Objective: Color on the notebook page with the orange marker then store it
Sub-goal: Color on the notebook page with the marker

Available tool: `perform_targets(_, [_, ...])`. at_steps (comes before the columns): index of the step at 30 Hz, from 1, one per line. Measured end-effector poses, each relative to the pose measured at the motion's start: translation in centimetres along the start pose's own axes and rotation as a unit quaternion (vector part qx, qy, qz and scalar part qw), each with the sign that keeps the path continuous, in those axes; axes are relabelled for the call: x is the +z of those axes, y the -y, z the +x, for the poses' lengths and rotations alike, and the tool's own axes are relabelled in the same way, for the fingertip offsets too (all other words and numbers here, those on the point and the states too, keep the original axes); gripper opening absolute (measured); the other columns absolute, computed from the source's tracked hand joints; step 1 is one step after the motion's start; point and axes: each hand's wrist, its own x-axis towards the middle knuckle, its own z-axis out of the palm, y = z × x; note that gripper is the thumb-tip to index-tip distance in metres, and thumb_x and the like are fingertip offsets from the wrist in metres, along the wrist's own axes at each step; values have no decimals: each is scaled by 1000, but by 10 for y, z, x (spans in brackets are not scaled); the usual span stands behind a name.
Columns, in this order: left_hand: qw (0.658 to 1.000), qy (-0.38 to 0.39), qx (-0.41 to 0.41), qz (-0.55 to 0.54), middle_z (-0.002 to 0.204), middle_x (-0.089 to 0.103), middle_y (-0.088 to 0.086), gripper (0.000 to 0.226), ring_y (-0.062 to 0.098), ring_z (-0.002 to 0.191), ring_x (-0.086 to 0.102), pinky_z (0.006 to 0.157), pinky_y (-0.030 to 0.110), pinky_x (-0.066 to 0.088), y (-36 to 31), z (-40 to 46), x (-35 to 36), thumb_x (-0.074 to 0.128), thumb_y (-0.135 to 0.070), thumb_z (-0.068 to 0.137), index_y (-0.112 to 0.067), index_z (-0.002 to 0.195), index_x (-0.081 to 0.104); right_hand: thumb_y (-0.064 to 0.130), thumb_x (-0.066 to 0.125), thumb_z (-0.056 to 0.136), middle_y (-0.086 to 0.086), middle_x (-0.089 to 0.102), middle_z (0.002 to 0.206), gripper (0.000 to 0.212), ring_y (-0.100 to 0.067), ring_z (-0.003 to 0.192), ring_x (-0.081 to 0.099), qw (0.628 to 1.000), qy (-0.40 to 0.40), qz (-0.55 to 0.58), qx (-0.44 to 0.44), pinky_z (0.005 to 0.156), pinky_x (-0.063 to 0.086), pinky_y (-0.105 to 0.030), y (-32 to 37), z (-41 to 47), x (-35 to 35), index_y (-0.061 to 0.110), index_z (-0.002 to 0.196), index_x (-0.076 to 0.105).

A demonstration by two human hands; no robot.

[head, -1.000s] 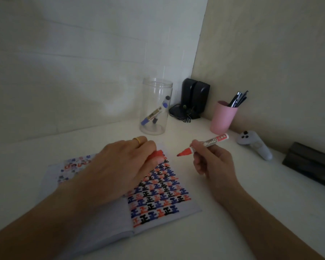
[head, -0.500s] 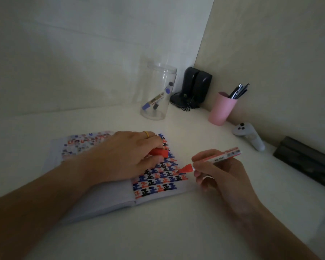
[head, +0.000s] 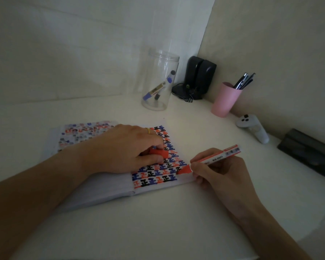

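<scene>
Dim light; white desk (head: 158, 222) in a wall corner.

Right hand (head: 219, 177): fingers curled tight around the barrel of the orange marker (head: 212, 160), gripping just behind the nib. Nib pointed left and down from the fingertips, its end at the near right edge of the notebook (head: 105, 190) page; contact with the paper looked likely but could not be confirmed. Back end of the barrel rose up and to the right, past the knuckles.

Left hand (head: 124, 151): lay palm-down on the open notebook, pinning it. Thumb and forefinger were pinched on the orange cap (head: 159, 153), which stuck out to the right of the fingertips, over the page. A yellow ring (head: 148, 130) showed on one finger.

Right-hand page was filled with rows of black, blue and orange marks. Left page, beyond the left knuckles, was blurred.

Beyond both hands, well apart: clear jar (head: 160, 81) with a blue marker (head: 157, 89) leaning inside, black speakers (head: 199, 77), pink cup (head: 225, 100) with pens. Beyond the right hand: a white controller (head: 251, 130) and a dark box (head: 308, 152).
</scene>
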Motion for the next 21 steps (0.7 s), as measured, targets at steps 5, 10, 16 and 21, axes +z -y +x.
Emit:
perform_targets(5, [1000,2,2,4,98,62,-17,38,4,78,56,73,33,50,0,0,-1,38,-65,95,-35,110,57,3,74,81,-7,72,63,8,-19,58,64,1000,-16,-26,5,60,54,-35,-3,2,0,9,75,75])
perform_targets(10, [1000,3,2,4,99,63,-15,41,4,80,57,74,35,52,0,0,0,34,-67,94,-36,110,56,0,73,83,-10,71,63,9,-20,58,63,1000,-11,-8,5,59,54,-32,-2,1,-1,7,76,75])
perform_targets(16, [1000,1,2,1,96,61,-17,39,3,78,55,73,33,50,0,0,-1,34,-67,94,-38,107,56,-3,71,80,-5,68,59,11,-16,55,60,1000,-9,-17,7,57,51,-32,-4,2,-1,6,74,74])
perform_targets(21, [1000,2,6,4,95,60,-17,35,3,77,55,72,33,49,0,0,-1,37,-64,96,-37,106,56,-2,70,82,-3,69,60,10,-15,55,62,1000,-10,-4,8,56,51,-25,-3,2,-2,5,76,73])
